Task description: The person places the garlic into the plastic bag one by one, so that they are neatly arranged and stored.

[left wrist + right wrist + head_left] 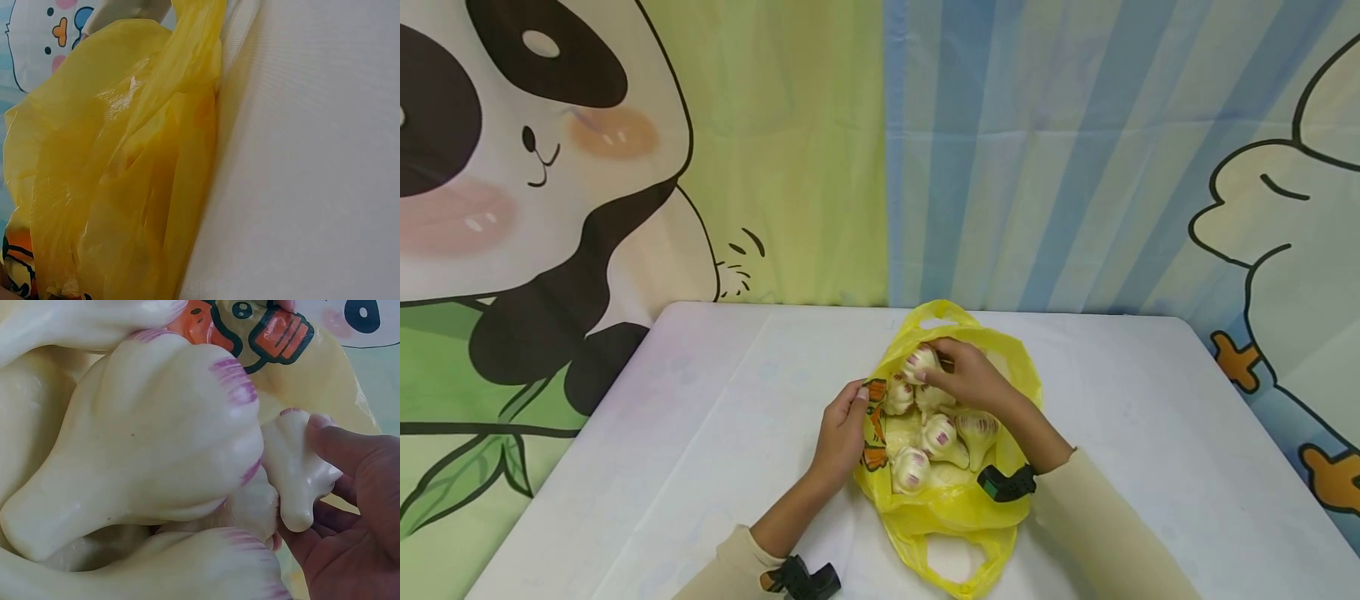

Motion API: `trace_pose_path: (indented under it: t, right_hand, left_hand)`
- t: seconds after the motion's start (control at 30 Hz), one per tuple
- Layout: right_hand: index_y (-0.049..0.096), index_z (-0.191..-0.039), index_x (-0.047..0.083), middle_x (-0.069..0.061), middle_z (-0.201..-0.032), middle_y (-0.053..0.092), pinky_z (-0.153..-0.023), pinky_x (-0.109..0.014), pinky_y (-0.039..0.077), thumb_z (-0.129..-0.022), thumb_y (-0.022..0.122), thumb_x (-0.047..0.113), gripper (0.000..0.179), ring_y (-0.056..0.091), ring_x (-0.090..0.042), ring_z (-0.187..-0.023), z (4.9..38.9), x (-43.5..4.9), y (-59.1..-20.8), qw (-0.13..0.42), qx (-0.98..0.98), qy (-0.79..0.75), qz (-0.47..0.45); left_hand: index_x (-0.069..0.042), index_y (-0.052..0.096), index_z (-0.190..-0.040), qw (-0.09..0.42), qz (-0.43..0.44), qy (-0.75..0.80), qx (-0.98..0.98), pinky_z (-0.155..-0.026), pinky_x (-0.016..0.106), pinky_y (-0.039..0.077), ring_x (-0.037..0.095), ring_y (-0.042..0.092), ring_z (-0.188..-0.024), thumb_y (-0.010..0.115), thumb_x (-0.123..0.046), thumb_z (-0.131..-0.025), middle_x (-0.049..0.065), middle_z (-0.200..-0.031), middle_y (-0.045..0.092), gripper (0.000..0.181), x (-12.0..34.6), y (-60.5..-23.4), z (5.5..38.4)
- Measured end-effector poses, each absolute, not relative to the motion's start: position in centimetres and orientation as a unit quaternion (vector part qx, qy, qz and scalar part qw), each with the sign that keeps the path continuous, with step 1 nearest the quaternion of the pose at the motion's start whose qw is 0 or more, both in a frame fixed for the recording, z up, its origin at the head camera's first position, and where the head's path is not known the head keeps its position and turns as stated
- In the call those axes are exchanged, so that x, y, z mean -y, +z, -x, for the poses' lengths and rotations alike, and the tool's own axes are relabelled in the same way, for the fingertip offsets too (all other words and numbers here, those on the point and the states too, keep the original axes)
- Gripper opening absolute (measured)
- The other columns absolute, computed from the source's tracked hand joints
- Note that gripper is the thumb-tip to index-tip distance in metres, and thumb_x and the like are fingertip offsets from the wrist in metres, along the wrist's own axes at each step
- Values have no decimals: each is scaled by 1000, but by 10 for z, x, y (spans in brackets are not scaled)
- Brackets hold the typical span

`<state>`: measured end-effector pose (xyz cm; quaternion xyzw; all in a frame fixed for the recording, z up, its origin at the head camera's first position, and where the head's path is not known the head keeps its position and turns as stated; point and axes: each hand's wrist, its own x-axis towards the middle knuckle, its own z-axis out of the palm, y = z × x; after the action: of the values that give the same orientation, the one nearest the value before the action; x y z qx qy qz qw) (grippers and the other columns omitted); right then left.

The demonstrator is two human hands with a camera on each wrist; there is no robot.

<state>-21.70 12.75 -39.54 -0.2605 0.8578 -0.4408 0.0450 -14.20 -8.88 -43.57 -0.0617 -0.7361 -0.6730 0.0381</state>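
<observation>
A yellow plastic bag (951, 510) lies spread on the table with its mouth facing up, several white garlic bulbs (938, 435) with purple-streaked bases inside it. At the bag's left rim, my left hand (838, 433) pinches the plastic between thumb and fingers, beside an orange printed pattern (874, 423). My right hand (972, 375) reaches into the far part of the bag and holds one garlic bulb (299, 465), its thumb on top and fingers beneath. In the right wrist view a larger-looking garlic bulb (156, 431) fills the foreground. The left wrist view shows mostly the bag's outer side (125, 181).
The white table (722, 433) extends to both sides of the bag. Behind it hang a panda-print cloth (782, 150) and a blue striped curtain (1075, 150). The bag's handle loops (996, 567) lie at its near and far ends. A small black wrist camera (1006, 483) overlaps the bag.
</observation>
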Motion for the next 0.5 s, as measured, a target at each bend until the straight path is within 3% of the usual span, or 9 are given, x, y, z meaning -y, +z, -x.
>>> trace_pose_path:
  t: [0.13,0.37,0.5]
  right_hand:
    - [58,-129,-2,-16,-125,59,-92,-43,49,-96,64,16,38,58,-29,-112,219,-124,-394,45,-867,-433,243]
    - [63,-119,0,-12,-109,64,-77,-39,50,-95,65,20,32,61,-25,-91,223,-115,-393,32,-892,-381,240]
    - [52,-132,-4,-19,-131,53,-94,-47,45,-96,64,22,46,52,-33,-118,222,-113,-391,32,-899,-349,262]
  left_hand:
    - [-8,60,-126,38,62,-672,737,-91,38,47,24,58,-108,37,-30,-107,8,-118,63,36,89,-436,142]
    - [-7,60,-125,38,67,-679,730,-90,37,48,25,59,-108,39,-29,-107,10,-118,63,35,89,-436,143]
    - [-6,60,-126,40,75,-679,729,-92,38,48,25,59,-110,41,-28,-107,9,-119,63,35,89,-435,144]
